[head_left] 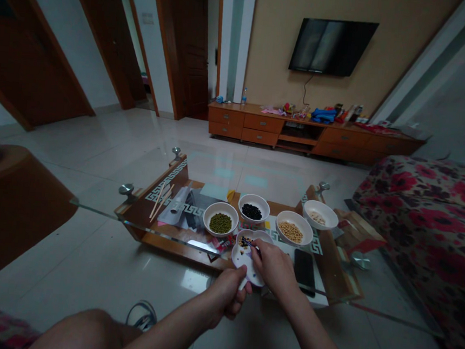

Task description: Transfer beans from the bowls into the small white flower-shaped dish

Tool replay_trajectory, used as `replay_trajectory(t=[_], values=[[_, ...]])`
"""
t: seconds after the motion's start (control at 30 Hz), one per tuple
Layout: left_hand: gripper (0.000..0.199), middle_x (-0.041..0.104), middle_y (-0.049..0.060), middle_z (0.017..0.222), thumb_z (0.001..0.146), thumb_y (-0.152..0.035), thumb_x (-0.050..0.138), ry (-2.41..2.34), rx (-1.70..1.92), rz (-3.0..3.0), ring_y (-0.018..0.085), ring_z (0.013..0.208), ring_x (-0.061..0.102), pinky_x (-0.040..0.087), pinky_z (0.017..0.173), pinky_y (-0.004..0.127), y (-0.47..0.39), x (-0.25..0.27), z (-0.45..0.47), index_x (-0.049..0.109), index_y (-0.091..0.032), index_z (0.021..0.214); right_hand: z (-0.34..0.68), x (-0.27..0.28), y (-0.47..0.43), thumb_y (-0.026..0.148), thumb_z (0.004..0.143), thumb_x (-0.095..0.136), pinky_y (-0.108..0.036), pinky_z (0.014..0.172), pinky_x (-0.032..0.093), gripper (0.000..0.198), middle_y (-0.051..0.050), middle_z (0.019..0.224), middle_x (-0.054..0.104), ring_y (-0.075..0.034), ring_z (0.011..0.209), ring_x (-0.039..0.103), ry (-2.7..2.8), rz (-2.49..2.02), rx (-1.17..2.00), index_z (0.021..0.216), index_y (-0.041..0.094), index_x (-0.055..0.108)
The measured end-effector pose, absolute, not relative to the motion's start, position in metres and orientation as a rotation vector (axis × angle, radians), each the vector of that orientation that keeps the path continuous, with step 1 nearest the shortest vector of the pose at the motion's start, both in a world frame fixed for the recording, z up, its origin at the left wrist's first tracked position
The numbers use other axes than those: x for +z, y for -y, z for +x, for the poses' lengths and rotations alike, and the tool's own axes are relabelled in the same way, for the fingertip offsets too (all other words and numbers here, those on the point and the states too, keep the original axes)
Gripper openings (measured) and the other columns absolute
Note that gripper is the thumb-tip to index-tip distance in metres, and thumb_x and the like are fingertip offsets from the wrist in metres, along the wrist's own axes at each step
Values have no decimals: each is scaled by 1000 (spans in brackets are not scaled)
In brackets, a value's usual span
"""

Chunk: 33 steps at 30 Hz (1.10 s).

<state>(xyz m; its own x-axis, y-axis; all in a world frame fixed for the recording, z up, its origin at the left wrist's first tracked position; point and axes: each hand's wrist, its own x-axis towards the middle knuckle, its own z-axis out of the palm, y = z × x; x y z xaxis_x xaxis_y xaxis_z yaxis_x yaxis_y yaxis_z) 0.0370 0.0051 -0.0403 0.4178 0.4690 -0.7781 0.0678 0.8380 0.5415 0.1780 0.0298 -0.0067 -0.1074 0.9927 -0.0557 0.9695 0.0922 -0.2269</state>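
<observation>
My left hand (228, 294) is closed around the short handle of a white compartmented tray (239, 259), held at the near edge of the glass table. Mixed yellow and dark beans lie in one of its compartments, and a few specks dot another. Over the tray, my right hand (269, 262) pinches a thin tool with a dark tip (246, 242), which points down at those beans; its exact kind is unclear. Beyond the tray stand white bowls of green beans (220, 223), black beans (252, 211), yellow soybeans (291, 232) and pale pieces (317, 218).
The glass table (111, 210) has metal knobs and a sharp near edge. Chopsticks (161, 203) lie at its left, beside papers (179, 205). A black phone (304, 270) is right of my right hand. A flowered sofa cover (424, 213) stands at the right.
</observation>
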Motion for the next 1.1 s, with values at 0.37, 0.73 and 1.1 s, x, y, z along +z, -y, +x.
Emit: replay_trajectory(t=[0.37, 0.73, 1.1], values=[[48, 25, -9, 43, 93, -53, 20, -1123, 267, 557, 6, 30, 13, 6, 42, 23, -5, -40, 37, 46, -21, 69, 176, -7, -31, 38, 95, 34, -25, 69, 40, 31, -4, 100, 69, -18, 93, 64, 2241, -2079, 334, 103, 25, 61], [47, 27, -9, 43, 94, -52, 21, -1135, 262, 553, 6, 30, 15, 7, 42, 23, -5, -35, 37, 45, -21, 69, 179, -14, -32, 37, 94, 36, -26, 67, 39, 28, -3, 98, 70, -20, 89, 66, 2251, -2038, 304, 102, 26, 60], [48, 27, -9, 44, 92, -54, 22, -1107, 273, 553, 6, 30, 16, 7, 41, 23, -5, -47, 37, 47, -21, 70, 183, 2, -30, 36, 95, 36, -24, 66, 40, 29, -2, 97, 71, -17, 88, 66, 2218, -1988, 266, 104, 28, 61]])
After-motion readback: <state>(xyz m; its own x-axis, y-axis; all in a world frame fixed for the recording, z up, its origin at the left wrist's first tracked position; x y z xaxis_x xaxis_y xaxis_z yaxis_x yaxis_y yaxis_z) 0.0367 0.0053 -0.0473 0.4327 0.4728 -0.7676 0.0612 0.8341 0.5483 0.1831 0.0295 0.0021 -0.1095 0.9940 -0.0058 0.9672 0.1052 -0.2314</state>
